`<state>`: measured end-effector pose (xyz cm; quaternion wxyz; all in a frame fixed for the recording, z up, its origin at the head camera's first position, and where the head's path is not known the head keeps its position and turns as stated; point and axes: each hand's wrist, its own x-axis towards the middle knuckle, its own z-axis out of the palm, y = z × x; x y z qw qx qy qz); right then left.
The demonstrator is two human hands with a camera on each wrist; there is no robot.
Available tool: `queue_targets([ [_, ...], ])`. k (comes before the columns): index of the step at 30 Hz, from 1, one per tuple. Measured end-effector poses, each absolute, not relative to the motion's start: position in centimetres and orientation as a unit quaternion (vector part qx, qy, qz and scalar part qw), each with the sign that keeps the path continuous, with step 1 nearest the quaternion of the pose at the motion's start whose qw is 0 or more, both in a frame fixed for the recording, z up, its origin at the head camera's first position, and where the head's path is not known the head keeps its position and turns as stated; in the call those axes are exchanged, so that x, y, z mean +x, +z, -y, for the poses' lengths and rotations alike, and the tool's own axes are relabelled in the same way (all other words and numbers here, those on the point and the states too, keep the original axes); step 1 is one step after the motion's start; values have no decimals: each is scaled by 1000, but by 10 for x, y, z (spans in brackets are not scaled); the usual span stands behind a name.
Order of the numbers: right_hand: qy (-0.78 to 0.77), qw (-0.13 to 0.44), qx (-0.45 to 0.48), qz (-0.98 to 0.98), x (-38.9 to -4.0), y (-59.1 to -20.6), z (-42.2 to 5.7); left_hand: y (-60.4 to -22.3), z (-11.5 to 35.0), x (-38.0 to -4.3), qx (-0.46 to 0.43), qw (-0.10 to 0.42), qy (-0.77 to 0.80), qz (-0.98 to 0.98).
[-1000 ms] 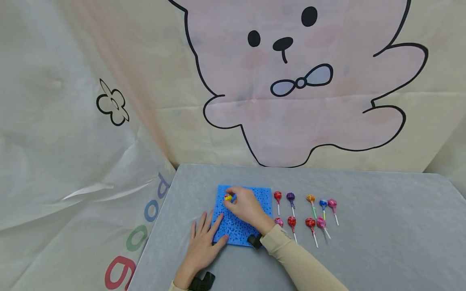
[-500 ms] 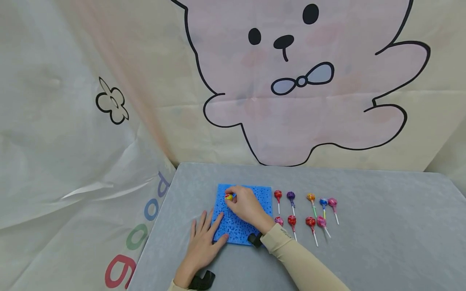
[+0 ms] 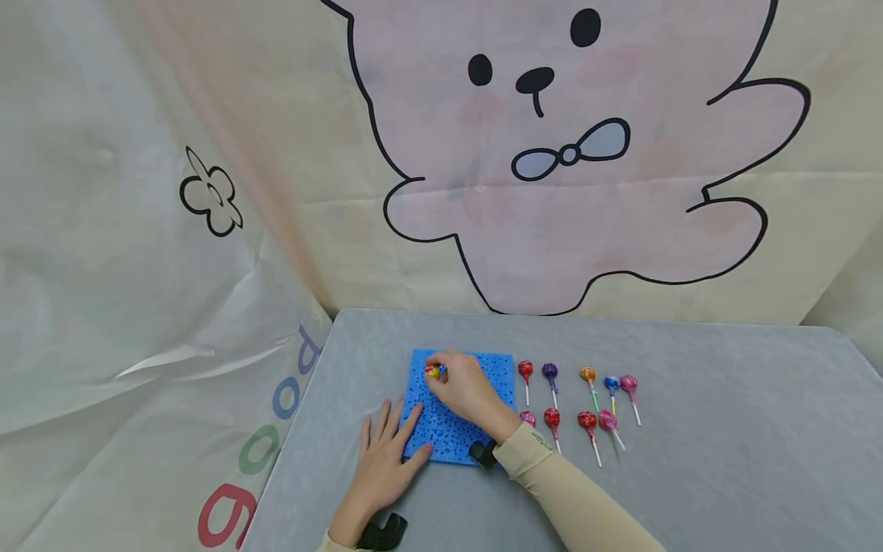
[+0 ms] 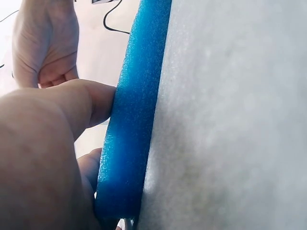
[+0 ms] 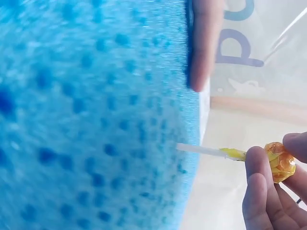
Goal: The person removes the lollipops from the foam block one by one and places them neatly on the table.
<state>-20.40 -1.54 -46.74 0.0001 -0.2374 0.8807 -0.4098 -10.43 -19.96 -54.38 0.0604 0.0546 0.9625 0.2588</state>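
Note:
My right hand (image 3: 464,386) pinches a lollipop (image 5: 281,165) by its yellow-wrapped candy head, over the far left part of a blue foam block (image 3: 455,437) dotted with dark holes. In the right wrist view the lollipop's white stick points at the block, its tip right at the holed face. Fingers spread, my left hand (image 3: 386,464) lies along the block's left side, with the thumb near its front left corner. The left wrist view has the block's plain blue side (image 4: 129,105) up close, a fingertip against it.
To the right of the block, several lollipops lie in two loose rows, among them a purple one (image 3: 549,371), an orange one (image 3: 588,374) and a red one (image 3: 588,420). The grey table (image 3: 724,445) ends at a printed cloth backdrop (image 3: 428,276).
The yellow lollipop has shifted slightly within the right hand's fingers. Both hands otherwise stay in nearly the same place, and the block has not moved on the table.

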Motion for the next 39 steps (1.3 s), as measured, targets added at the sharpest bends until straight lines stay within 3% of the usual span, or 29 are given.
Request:
queue_targets([
  [10, -424, -35, -259, -867, -200, -446, 12, -542, 199, -104, 55, 58, 261, -962],
  [24, -431, -40, -285, -855, -194, -440, 10, -540, 198, -103, 54, 62, 261, -962],
  [39, -420, -72, -274, -862, -186, -437, -20, -539, 198, -101, 71, 25, 278, -958],
])
